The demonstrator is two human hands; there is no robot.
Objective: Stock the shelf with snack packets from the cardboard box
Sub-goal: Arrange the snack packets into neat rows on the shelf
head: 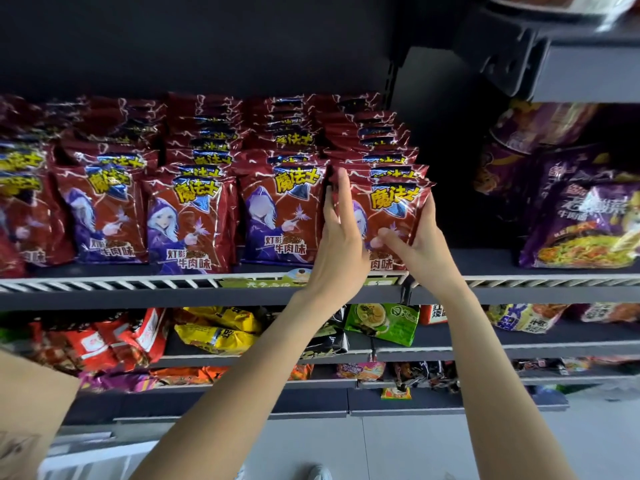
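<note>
Snack packet (391, 216) stands frontmost in the shelf's (173, 294) rightmost row, right hand (420, 244) pinching it, left hand (341, 237) flat alongside.

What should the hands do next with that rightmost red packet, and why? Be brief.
Probably let go and pull back. The red packet, held between left hand and right hand, already stands upright, fronting its row behind the shelf rail.

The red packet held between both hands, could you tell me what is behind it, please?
Behind the front red packet stands a row of matching packets, only their top edges showing. Their lower parts and the shelf floor under them are covered.
</note>
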